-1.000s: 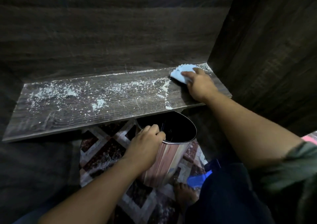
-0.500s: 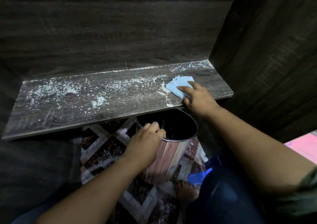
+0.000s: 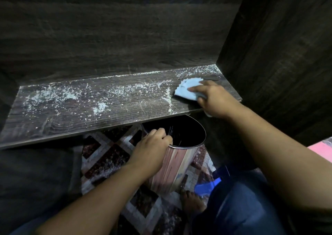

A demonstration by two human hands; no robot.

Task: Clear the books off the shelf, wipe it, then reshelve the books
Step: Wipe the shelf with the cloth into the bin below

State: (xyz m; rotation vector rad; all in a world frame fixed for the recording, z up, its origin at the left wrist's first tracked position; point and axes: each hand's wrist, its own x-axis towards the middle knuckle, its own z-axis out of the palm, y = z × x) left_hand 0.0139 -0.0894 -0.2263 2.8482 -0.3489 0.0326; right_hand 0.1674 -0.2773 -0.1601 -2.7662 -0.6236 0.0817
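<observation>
The shelf (image 3: 71,119) holds no books, only white crumbs (image 3: 100,107). At its right end the right hand (image 3: 215,99) presses a blue cloth (image 3: 186,90) down, fingers (image 3: 197,90) flat and together. The crumbs stretch leftward along the shelf's length. Under its front edge the left hand (image 3: 152,144) grips the rim of a bin (image 3: 179,162), fingers curled, ready to catch a forward sweep.

This looked like a room in a home: a dark wood-grain shelf (image 3: 71,116) built into a cabinet (image 3: 278,54), white crumbs (image 3: 100,107) across it, and below its front edge a diamond-patterned floor (image 3: 107,159), a small bin (image 3: 172,171) and a bare foot (image 3: 192,202).
</observation>
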